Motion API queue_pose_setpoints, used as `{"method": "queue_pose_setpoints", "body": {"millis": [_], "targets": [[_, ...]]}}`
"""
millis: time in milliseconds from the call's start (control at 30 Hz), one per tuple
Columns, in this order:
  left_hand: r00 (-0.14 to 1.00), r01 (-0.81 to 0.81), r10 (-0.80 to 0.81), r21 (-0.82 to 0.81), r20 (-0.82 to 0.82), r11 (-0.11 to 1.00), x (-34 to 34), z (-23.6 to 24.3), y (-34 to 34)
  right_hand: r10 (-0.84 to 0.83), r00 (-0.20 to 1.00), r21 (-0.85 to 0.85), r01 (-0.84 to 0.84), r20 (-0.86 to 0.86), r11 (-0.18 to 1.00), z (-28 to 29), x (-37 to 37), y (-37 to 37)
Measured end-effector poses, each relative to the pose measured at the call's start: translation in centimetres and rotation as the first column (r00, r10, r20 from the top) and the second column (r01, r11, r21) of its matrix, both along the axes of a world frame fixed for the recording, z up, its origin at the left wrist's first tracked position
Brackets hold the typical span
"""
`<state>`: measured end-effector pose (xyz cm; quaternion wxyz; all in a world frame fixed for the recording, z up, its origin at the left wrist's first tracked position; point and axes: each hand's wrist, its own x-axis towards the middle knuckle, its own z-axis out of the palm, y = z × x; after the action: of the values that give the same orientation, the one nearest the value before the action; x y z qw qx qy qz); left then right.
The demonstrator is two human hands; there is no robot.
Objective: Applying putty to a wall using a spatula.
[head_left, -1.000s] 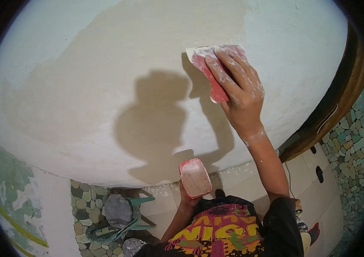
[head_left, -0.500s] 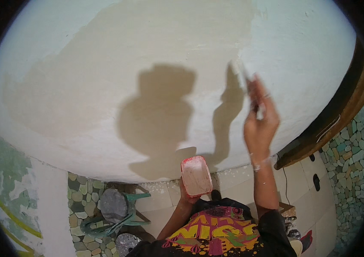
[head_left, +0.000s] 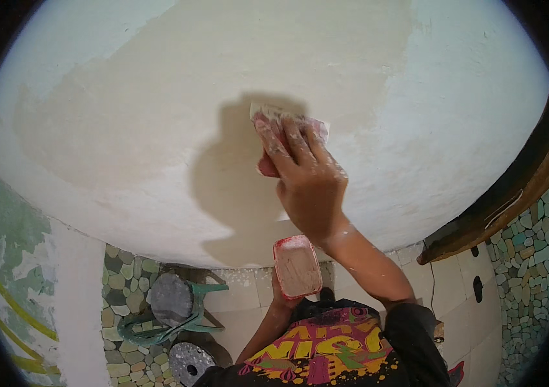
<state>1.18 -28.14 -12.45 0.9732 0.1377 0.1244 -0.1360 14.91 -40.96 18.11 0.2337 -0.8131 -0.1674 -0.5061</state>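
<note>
A broad pale wall [head_left: 326, 45] fills the upper view, with a darker beige coat over its middle and left. Against that coat my right hand [head_left: 313, 187] presses a wide, flat scraper [head_left: 263, 111], fingers spread over its smeared back. A bit of red shows under the thumb; the scraper's edge is partly hidden by the hand. Low in front of my body, my left hand [head_left: 280, 291] grips a small red rectangular tub [head_left: 277, 249] from its left side. Pinkish-beige paste [head_left: 299, 267] lies in the tub. My shadow falls on the wall around the scraper.
A green plastic chair [head_left: 206, 290] with a round grey object [head_left: 171, 300] on it stands lower left. A speckled round piece [head_left: 190, 362] is beside it. A brown curved wooden edge [head_left: 500, 206] borders the right; a dark cable [head_left: 432, 277] hangs below it. Pebble flooring [head_left: 526, 258] lies beyond.
My right hand has swung left from the right part of the wall and now lays the scraper against the middle. The left hand and tub have barely moved.
</note>
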Motion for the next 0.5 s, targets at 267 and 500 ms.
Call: {"method": "queue_pose_setpoints", "body": {"millis": [267,500], "targets": [[0.997,0.017,-0.015,-0.032,0.076,0.999,0.4,-2.8,1.2,-0.02,0.982,0.175,-0.013,0.187,0.985,4.9,0.9,-13.7],[0.991,0.085,-0.087,0.022,0.106,0.996,0.9,-2.1,1.9,-0.123,0.979,-0.149,0.148,0.164,0.978,2.0,2.7,-10.2]]}}
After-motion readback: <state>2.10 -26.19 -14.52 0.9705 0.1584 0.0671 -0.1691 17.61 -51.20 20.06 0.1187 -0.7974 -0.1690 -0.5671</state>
